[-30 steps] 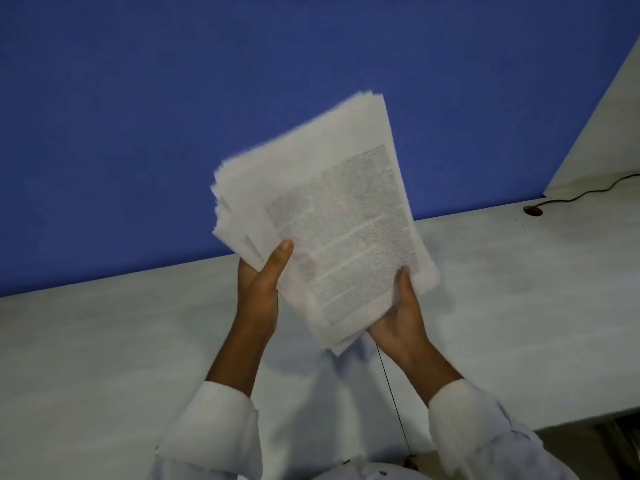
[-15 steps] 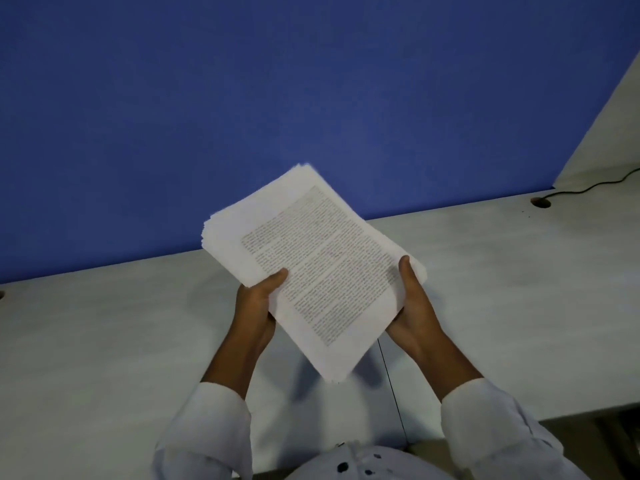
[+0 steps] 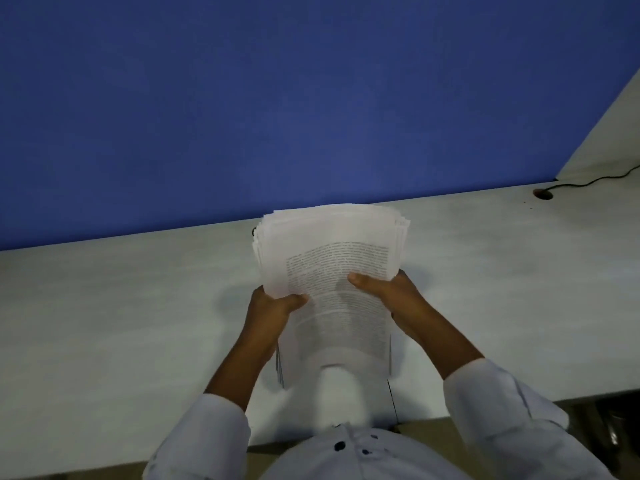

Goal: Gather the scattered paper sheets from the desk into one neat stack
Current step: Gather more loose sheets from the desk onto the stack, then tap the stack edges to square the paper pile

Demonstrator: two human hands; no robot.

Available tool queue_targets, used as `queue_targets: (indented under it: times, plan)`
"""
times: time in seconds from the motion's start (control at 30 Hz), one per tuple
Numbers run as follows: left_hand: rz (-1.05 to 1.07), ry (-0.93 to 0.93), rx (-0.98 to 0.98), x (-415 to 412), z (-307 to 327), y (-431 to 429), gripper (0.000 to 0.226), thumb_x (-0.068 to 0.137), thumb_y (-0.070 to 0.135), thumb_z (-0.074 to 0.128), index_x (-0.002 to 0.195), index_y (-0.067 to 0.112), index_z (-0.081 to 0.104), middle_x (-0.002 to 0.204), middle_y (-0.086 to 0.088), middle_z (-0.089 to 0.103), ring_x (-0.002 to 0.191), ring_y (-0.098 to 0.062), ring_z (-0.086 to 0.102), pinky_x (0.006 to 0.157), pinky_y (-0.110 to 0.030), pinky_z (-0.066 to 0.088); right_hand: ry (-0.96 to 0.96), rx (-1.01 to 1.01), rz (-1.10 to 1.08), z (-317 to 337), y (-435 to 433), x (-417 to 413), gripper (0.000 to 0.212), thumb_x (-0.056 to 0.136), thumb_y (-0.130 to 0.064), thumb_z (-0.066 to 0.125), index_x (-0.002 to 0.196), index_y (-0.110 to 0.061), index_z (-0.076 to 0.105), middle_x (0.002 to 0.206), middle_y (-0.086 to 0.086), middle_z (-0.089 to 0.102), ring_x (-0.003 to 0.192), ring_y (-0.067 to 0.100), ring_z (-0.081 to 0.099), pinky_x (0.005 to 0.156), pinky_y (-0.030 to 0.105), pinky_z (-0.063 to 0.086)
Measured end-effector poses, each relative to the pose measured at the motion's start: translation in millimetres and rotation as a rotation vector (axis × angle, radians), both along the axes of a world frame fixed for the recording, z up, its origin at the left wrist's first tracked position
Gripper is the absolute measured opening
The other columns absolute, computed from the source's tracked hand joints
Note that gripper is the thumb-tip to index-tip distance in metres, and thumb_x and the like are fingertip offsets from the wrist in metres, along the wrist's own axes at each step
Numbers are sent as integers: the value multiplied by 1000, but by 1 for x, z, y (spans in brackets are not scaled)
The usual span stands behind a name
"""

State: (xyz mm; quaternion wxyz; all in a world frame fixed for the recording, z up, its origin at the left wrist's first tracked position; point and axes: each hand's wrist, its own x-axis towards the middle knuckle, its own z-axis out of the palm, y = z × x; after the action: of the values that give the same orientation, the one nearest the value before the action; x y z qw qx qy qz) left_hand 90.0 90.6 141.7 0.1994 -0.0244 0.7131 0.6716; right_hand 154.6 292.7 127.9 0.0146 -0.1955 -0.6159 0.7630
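Paper stack (image 3: pixel 332 244): one bundle, printed sheet on top, held over the middle of the table (image 3: pixel 104 323) near its front edge. The top edges are fanned and uneven. The lower edge is blurred, so contact with the table cannot be told.
Left hand (image 3: pixel 273 306): grips the stack's left edge, thumb on top.
Right hand (image 3: pixel 391 292): grips the right edge, thumb across the print.
Blue partition (image 3: pixel 311 98): along the table's far edge.
Cable hole (image 3: pixel 542 194): far right, well apart from the stack.
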Motion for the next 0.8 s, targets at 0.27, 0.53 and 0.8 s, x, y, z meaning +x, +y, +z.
queue_targets:
  times: [0.27,0.53,0.8]
  plan:
    - [104,125,-109,-12,7,1,51,82,24,77,128,17,55,115,0,60,104,-21,57,92,-35,48,122,221,-114,-1,-8,6,42,77,-20,81,111,-36,63,113,-10,70,105,8,66,85,26,57]
    - [60,116,-91,-12,0,-10,61,74,18,82,125,26,50,117,1,59,108,-22,57,93,-38,51,104,199,-160,-8,7,12,57,66,-22,87,119,-23,65,109,-1,73,104,19,68,85,35,58]
    - [-23,241,-48,-5,-1,-15,66,65,25,88,122,33,54,115,9,63,107,-17,61,85,-29,54,161,243,-195,-8,0,15,88,52,-46,86,132,-25,53,121,-8,63,106,10,63,82,24,57]
